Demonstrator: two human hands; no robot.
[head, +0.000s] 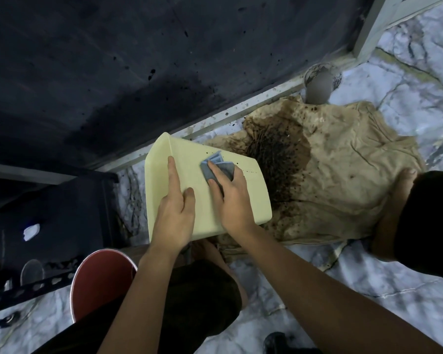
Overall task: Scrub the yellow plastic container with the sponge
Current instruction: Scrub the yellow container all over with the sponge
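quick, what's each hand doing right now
Left hand: open, fingers straight, pressing on the yellow container to steady it.
Right hand: pressing the grey-blue sponge against the container, fingers over it.

Marble-patterned floor [368, 290], white with grey veins, dimly lit. Dark wall panel [138, 60] fills upper left, speckled with black spots; pale baseboard strip [241, 113] along its foot, also spattered. Grey door frame [376, 26] upper right. Stained beige cloth [343, 175] spread on floor, large dark-brown wet patch near its left side. Black perforated metal rack [36, 284] at left edge. Red bucket [100, 282] beside rack, lower left. Small spattered cup-like object [320, 80] against baseboard, partly blurred.
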